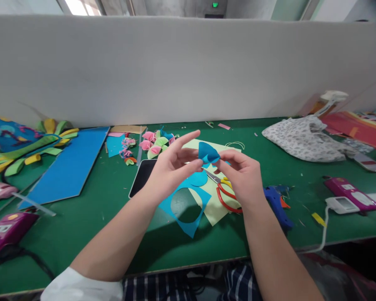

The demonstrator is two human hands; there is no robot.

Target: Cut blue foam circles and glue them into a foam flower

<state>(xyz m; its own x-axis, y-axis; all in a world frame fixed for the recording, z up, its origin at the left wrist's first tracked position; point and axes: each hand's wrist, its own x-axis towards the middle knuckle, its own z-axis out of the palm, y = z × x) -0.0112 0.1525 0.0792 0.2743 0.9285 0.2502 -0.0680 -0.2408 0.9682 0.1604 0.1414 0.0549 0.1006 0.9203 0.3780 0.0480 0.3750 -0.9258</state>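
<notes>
Pinching a folded blue paper piece [208, 153] from both sides, up in the air above the table [113, 234]. Grip of the left hand [172, 167] closed on its left edge with thumb and middle fingers, forefinger stretched out straight and free. Grip of the right hand [242, 177] closed on its right edge with thumb and forefinger tips, remaining fingers curled in. Beneath, flat on the table: a blue sheet [191, 228] with a round hole cut out, overlapping a pale green sheet [216, 215]. Red-handled scissors [227, 196] on the pale green sheet, partly hidden by the right hand. Blue glue gun [277, 205] just right of the right wrist. Dark phone [142, 175] left of the left hand; pink and green folded petals [155, 144] behind it.
</notes>
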